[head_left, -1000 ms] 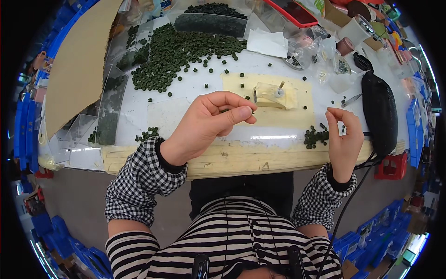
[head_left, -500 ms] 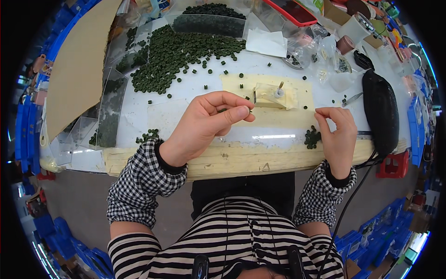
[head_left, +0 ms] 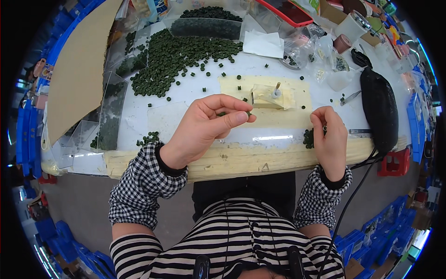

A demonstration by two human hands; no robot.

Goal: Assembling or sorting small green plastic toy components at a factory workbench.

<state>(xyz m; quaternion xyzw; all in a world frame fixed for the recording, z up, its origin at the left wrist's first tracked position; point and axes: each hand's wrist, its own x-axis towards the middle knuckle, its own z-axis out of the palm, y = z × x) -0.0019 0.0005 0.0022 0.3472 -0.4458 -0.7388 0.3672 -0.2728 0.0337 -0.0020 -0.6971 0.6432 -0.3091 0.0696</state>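
Note:
My left hand (head_left: 204, 123) is raised over the front of the table. Its thumb and forefinger pinch a small dark green spool-shaped piece (head_left: 249, 113), and another green piece (head_left: 222, 114) shows inside the curled fingers. Just beyond those fingertips sits a small block wrapped in cream tape (head_left: 267, 98), with an upright brass-coloured pin (head_left: 278, 86) in a whitish collar. My right hand (head_left: 331, 139) is bent with thumb and forefinger together; anything between them is too small to make out. Beside it lies a little cluster of green pieces (head_left: 308, 138), partly behind the thumb.
A large heap of green pieces (head_left: 162, 60) spreads at the back left, beside clear plastic trays (head_left: 111, 111) and a cardboard sheet (head_left: 83, 69). White paper (head_left: 263, 44), a red-framed device (head_left: 290, 11) and clear bags lie behind. A black pouch (head_left: 378, 109) rests at the right.
My right hand has shifted slightly left, its fingers more curled, beside the small cluster. My left hand keeps its pinch in nearly the same place.

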